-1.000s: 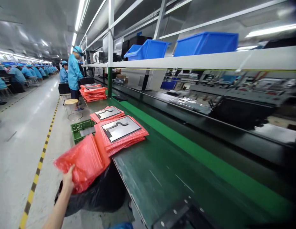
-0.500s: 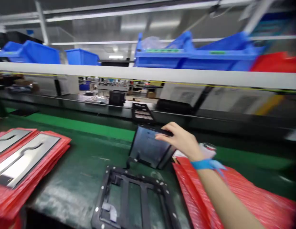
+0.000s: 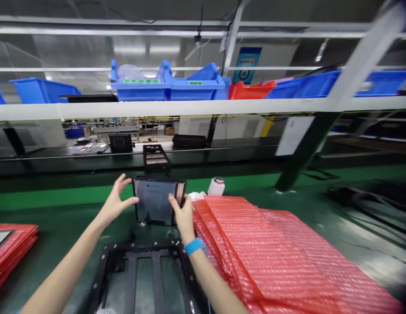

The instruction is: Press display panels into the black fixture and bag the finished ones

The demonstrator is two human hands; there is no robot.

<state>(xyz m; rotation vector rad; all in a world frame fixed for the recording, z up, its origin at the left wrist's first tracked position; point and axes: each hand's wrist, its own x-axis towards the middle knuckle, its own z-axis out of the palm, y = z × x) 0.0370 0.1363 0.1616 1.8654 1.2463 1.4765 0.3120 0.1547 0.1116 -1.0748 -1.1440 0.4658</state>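
Note:
A dark flat panel [image 3: 154, 201] with a glossy face stands upright on the green bench behind a black frame. My right hand [image 3: 183, 213], with a blue band at the wrist, grips the panel's right edge, thumb on the front face. My left hand [image 3: 117, 199] is at the panel's left edge, its thumb and fingers spread apart with nothing between them. The black frame [image 3: 157, 250] with crossbars lies flat nearer to me, between my forearms. Red bubble-wrap bags [image 3: 268, 244] are piled to the right of my right hand.
More red bags [image 3: 22, 244] lie at the left edge. A white bottle [image 3: 216, 186] stands behind the right pile. A black tray [image 3: 155, 158] sits beyond the panel. Blue bins [image 3: 140, 89] line a shelf above, and a green post [image 3: 304, 152] rises at right.
The view has turned to the right. My left hand has come into view beside the panel. My right hand has moved from the panel's top edge to its right side, and the panel is more upright.

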